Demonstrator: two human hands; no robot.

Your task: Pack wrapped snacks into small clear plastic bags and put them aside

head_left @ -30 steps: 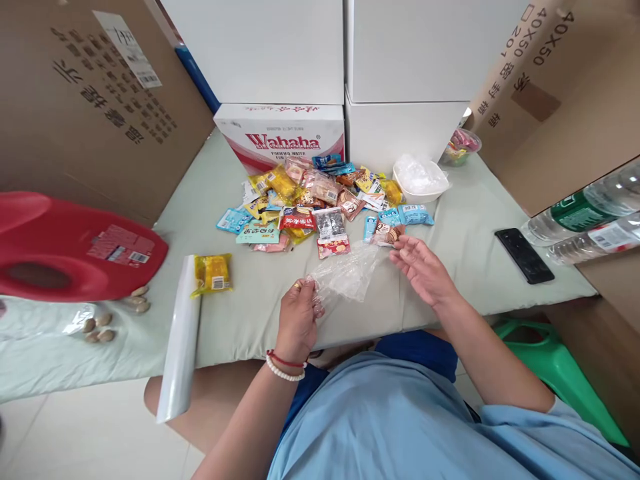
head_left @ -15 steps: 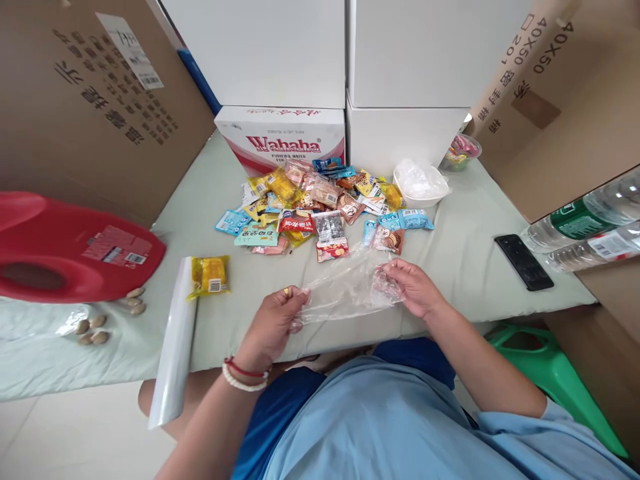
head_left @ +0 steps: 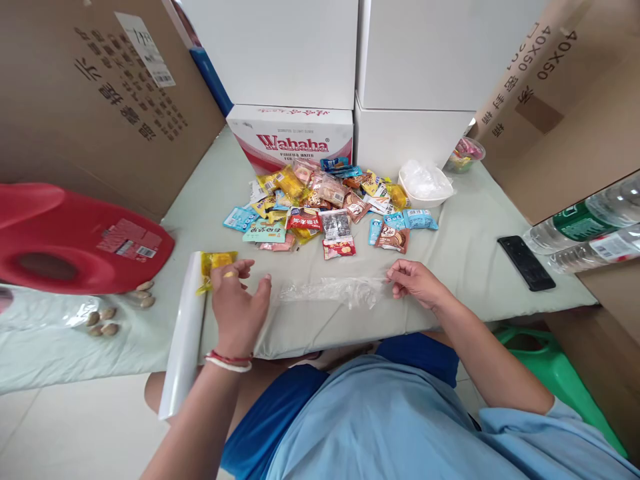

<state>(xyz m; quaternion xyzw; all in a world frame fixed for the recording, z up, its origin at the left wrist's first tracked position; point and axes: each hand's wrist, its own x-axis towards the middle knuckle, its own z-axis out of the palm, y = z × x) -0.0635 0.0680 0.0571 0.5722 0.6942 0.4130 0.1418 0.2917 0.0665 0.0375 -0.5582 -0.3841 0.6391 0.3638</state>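
A clear plastic bag (head_left: 330,291) lies stretched out along the front of the table. My right hand (head_left: 415,281) pinches its right end between thumb and fingers. My left hand (head_left: 239,307) has no hold on the bag; its thumb and fingers are apart. Just beyond the left hand is a yellow-wrapped snack packet (head_left: 209,267), partly hidden by the fingers. I cannot tell whether they touch it. That packet rests against a white plastic-film roll (head_left: 184,340) jutting past the table edge. Farther back lies a pile of wrapped snacks (head_left: 305,219) in several colours.
Behind the pile stand a Wahaha carton (head_left: 295,137) and white boxes (head_left: 415,53). A white bowl (head_left: 427,197) holds crumpled clear plastic. At right lie a black phone (head_left: 526,263) and plastic bottles (head_left: 575,223). A red jug (head_left: 85,240) and several brown nuts (head_left: 109,329) are at left.
My left hand has let go of the bag and moved left to the yellow packet, its fingers opening. The bag has dropped flat onto the table, its right end still in my right hand.
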